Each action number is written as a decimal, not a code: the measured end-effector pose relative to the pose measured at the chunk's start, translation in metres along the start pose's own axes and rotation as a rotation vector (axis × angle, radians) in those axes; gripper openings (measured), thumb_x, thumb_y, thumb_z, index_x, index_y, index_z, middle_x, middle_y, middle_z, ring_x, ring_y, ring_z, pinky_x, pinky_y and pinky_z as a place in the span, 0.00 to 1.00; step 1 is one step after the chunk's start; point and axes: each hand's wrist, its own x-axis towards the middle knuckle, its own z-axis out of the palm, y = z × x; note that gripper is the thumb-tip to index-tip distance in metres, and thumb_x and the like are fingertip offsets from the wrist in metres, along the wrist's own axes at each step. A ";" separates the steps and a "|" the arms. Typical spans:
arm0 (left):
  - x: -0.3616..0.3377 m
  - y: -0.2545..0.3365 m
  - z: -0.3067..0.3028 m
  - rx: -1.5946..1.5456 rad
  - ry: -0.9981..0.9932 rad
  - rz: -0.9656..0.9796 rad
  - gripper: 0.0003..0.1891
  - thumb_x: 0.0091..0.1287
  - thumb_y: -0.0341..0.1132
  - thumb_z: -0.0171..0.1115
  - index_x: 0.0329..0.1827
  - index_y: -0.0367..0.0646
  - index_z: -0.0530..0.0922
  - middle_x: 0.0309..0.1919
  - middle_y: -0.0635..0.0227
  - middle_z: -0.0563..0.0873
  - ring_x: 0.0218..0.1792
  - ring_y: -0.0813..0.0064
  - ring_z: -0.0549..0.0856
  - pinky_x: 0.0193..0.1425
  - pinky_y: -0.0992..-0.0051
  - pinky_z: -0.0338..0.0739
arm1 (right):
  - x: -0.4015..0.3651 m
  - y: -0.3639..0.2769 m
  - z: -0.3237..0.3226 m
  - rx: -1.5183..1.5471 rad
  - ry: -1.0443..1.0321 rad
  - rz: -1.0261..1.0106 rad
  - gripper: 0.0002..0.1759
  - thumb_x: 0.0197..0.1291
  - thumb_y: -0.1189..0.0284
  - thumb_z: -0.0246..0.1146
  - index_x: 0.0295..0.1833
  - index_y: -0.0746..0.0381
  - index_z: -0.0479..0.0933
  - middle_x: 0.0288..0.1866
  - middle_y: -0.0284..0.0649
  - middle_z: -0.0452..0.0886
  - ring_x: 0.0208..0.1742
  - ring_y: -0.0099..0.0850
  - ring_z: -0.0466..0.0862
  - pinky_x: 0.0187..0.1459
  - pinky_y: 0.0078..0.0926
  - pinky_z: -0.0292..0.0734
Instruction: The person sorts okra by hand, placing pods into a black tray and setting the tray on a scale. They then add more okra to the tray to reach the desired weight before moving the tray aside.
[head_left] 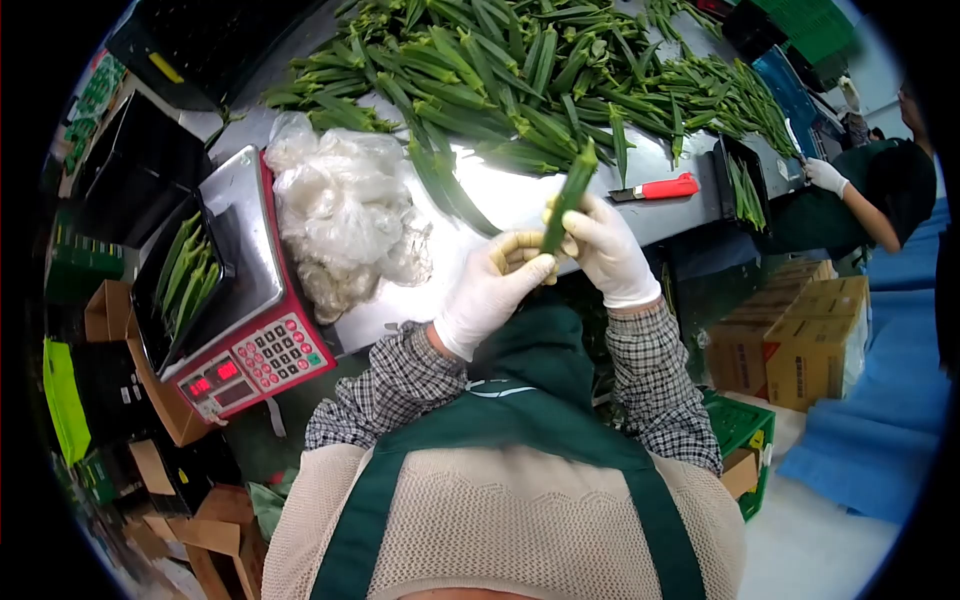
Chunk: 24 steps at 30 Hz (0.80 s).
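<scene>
A single green okra pod (573, 190) stands nearly upright between my two white-gloved hands, its tip end pointing away from me. The fingers of my right hand (612, 252) close around its middle. My left hand (492, 292) pinches at its lower end, which its fingertips partly hide. Beyond the hands, a large heap of okra (480, 80) spreads over the metal table (375, 325). A red-handled knife (655, 188) lies right of the held pod.
Crumpled clear plastic bags (345, 210) sit beside a red digital scale (265, 355), which carries a black tray (178, 280) with several okra. Another black tray (742, 185) with okra stands at the right, near a co-worker's gloved hand (825, 176). Cardboard boxes (790, 335) are on the floor.
</scene>
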 end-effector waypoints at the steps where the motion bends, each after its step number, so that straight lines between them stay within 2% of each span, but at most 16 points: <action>1: 0.000 -0.004 0.001 0.055 0.012 0.008 0.18 0.67 0.29 0.61 0.57 0.33 0.72 0.45 0.62 0.83 0.46 0.75 0.82 0.53 0.76 0.78 | -0.009 -0.004 -0.006 -0.062 0.017 -0.029 0.16 0.61 0.72 0.58 0.52 0.68 0.71 0.37 0.33 0.76 0.29 0.18 0.71 0.32 0.15 0.67; 3: -0.006 -0.013 -0.007 0.175 0.049 0.062 0.16 0.66 0.25 0.59 0.56 0.32 0.73 0.46 0.62 0.83 0.48 0.75 0.82 0.55 0.77 0.77 | -0.042 -0.013 -0.026 -0.161 0.152 -0.075 0.18 0.59 0.72 0.59 0.53 0.69 0.71 0.39 0.35 0.77 0.28 0.18 0.71 0.31 0.15 0.68; 5: -0.011 -0.020 -0.013 0.321 0.196 0.193 0.14 0.63 0.27 0.64 0.51 0.34 0.77 0.42 0.65 0.84 0.43 0.78 0.83 0.51 0.79 0.77 | -0.084 -0.026 -0.051 -0.172 0.280 -0.097 0.20 0.58 0.73 0.60 0.55 0.71 0.70 0.41 0.37 0.78 0.28 0.18 0.72 0.32 0.14 0.68; 7: -0.017 -0.031 -0.029 0.498 0.261 0.288 0.12 0.61 0.24 0.64 0.48 0.33 0.78 0.39 0.62 0.85 0.40 0.74 0.84 0.48 0.77 0.77 | -0.124 -0.031 -0.088 -0.267 0.400 -0.069 0.21 0.57 0.74 0.61 0.54 0.72 0.71 0.44 0.40 0.79 0.30 0.20 0.75 0.35 0.15 0.71; 9: -0.024 -0.038 -0.041 0.652 0.245 0.419 0.12 0.58 0.22 0.64 0.46 0.34 0.78 0.38 0.58 0.84 0.39 0.69 0.84 0.46 0.75 0.77 | -0.148 -0.008 -0.129 -0.935 0.739 0.075 0.20 0.56 0.72 0.64 0.53 0.70 0.73 0.45 0.40 0.79 0.34 0.24 0.78 0.40 0.19 0.75; 10: -0.027 -0.038 -0.045 0.762 0.245 0.467 0.13 0.56 0.22 0.65 0.45 0.34 0.78 0.37 0.56 0.83 0.38 0.64 0.84 0.45 0.74 0.78 | -0.156 0.012 -0.140 -1.685 0.956 -0.068 0.18 0.55 0.72 0.67 0.49 0.68 0.75 0.42 0.41 0.80 0.37 0.27 0.80 0.43 0.23 0.76; 11: -0.028 -0.045 -0.052 0.852 0.235 0.548 0.14 0.54 0.22 0.65 0.44 0.35 0.78 0.37 0.55 0.83 0.37 0.61 0.84 0.43 0.72 0.78 | -0.149 0.018 -0.139 -1.422 0.964 -0.184 0.14 0.53 0.74 0.67 0.46 0.66 0.78 0.37 0.43 0.80 0.37 0.31 0.81 0.43 0.25 0.76; 13: -0.031 -0.039 -0.046 0.936 0.211 0.613 0.14 0.53 0.22 0.65 0.44 0.35 0.78 0.37 0.55 0.82 0.36 0.59 0.83 0.41 0.71 0.78 | -0.108 0.024 -0.108 -0.910 0.900 -0.266 0.10 0.53 0.75 0.66 0.41 0.66 0.78 0.32 0.44 0.79 0.37 0.37 0.82 0.43 0.28 0.77; 15: -0.030 -0.038 -0.045 0.954 0.191 0.597 0.14 0.53 0.22 0.66 0.44 0.36 0.78 0.36 0.54 0.82 0.35 0.58 0.83 0.41 0.70 0.78 | -0.063 0.037 -0.069 -0.988 0.773 -0.361 0.06 0.54 0.75 0.65 0.36 0.65 0.77 0.31 0.45 0.79 0.35 0.41 0.81 0.40 0.33 0.76; 17: -0.029 -0.039 -0.047 0.984 0.193 0.629 0.14 0.54 0.23 0.66 0.44 0.36 0.78 0.37 0.54 0.82 0.35 0.58 0.83 0.41 0.70 0.78 | -0.025 0.060 -0.043 -1.146 0.542 -0.571 0.04 0.53 0.78 0.64 0.33 0.66 0.76 0.29 0.45 0.78 0.30 0.39 0.80 0.35 0.28 0.75; 19: -0.030 -0.044 -0.051 0.967 0.209 0.611 0.14 0.54 0.23 0.66 0.44 0.36 0.78 0.37 0.54 0.83 0.36 0.58 0.83 0.42 0.70 0.79 | 0.002 0.076 -0.018 -1.075 0.454 -0.642 0.04 0.52 0.76 0.65 0.31 0.63 0.76 0.28 0.44 0.77 0.29 0.43 0.79 0.33 0.32 0.75; 21: -0.029 -0.040 -0.048 0.953 0.207 0.610 0.14 0.54 0.23 0.66 0.44 0.36 0.78 0.37 0.55 0.83 0.36 0.58 0.83 0.42 0.68 0.79 | 0.012 0.087 -0.006 -1.415 0.466 -0.694 0.05 0.50 0.73 0.65 0.28 0.59 0.76 0.26 0.40 0.77 0.27 0.42 0.79 0.31 0.36 0.74; 22: -0.028 -0.041 -0.048 0.956 0.199 0.617 0.14 0.54 0.23 0.66 0.44 0.36 0.78 0.37 0.55 0.83 0.36 0.57 0.83 0.42 0.68 0.78 | 0.012 0.087 -0.006 -1.382 0.459 -0.688 0.06 0.49 0.71 0.65 0.26 0.56 0.75 0.25 0.37 0.77 0.26 0.40 0.78 0.30 0.36 0.73; 24: -0.027 -0.041 -0.049 0.944 0.184 0.602 0.14 0.54 0.23 0.66 0.44 0.36 0.78 0.37 0.55 0.83 0.36 0.57 0.83 0.42 0.68 0.78 | 0.012 0.086 -0.007 -1.350 0.438 -0.689 0.05 0.49 0.72 0.65 0.26 0.56 0.75 0.25 0.37 0.77 0.26 0.40 0.78 0.30 0.36 0.73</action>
